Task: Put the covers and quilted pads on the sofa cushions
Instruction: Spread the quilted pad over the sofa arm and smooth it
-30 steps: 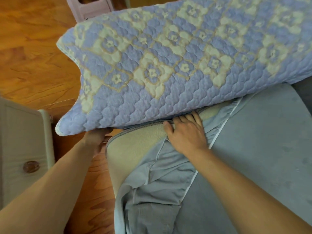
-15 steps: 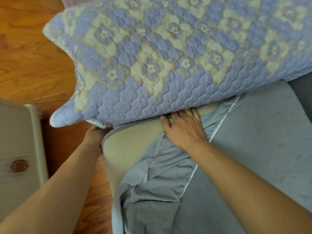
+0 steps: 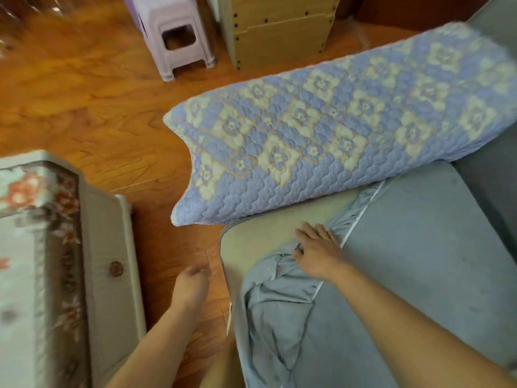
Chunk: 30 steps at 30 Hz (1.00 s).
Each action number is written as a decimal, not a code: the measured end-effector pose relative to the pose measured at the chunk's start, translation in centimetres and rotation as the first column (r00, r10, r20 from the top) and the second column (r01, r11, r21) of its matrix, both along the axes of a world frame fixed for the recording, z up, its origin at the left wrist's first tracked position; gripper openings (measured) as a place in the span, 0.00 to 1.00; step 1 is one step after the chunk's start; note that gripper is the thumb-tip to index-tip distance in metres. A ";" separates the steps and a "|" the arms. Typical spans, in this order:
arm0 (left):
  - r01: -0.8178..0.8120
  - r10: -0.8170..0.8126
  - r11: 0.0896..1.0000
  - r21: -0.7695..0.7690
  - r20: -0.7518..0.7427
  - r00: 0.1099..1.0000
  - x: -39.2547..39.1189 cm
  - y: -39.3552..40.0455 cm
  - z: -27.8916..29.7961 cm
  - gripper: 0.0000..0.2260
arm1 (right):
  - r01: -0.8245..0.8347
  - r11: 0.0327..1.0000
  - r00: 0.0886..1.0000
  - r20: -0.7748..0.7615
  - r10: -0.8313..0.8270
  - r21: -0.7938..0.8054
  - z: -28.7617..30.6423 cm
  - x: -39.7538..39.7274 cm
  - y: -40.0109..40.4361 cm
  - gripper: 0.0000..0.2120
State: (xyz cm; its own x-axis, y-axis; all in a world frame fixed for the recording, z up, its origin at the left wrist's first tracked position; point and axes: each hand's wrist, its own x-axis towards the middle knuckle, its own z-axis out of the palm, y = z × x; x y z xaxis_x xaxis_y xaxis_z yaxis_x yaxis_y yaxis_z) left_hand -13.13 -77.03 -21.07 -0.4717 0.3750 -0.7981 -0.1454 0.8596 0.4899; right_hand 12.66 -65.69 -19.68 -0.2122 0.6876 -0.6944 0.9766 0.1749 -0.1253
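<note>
Fabric of the grey-blue cover (image 3: 279, 303) bunched under my right hand (image 3: 316, 254), whose curled fingers gripped its folds on the beige cushion (image 3: 260, 236). My left hand (image 3: 191, 284) hung loosely curled over the wooden floor (image 3: 98, 107), holding nothing. The quilted pad (image 3: 321, 135) lay propped against the cushion's far edge.

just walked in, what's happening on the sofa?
A person is fitting a grey cover onto a beige cushion. The right hand grips the bunched cover edge; one cushion corner is bare. The left hand hangs free over the floor, holding nothing. A blue quilted cushion leans behind.
</note>
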 end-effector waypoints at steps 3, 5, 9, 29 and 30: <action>-0.040 0.042 0.997 0.066 -0.025 0.999 -3.3 1.5 5.3 0.09 | 0.223 0.975 0.974 -0.039 -0.222 0.021 5.5 -0.2 0.1 0.24; -0.054 0.065 0.985 0.163 -0.060 0.996 -6.2 4.6 7.9 0.09 | 0.391 0.911 0.915 -0.161 -0.369 0.134 9.3 -1.2 2.2 0.21; -0.076 0.085 0.971 0.228 -0.029 0.996 -11.5 14.3 9.1 0.07 | 0.508 0.832 0.834 -0.370 -0.410 0.222 13.4 -5.5 8.8 0.22; 0.656 -0.668 0.721 -0.223 0.032 0.744 -19.9 39.5 -1.6 0.15 | 0.648 0.515 0.609 0.025 -0.793 0.561 6.4 -16.7 29.3 0.27; 0.722 -0.739 0.646 -0.247 0.035 0.673 -19.5 40.9 -1.1 0.15 | 0.649 0.548 0.619 0.052 -0.784 0.528 6.6 -16.3 29.5 0.28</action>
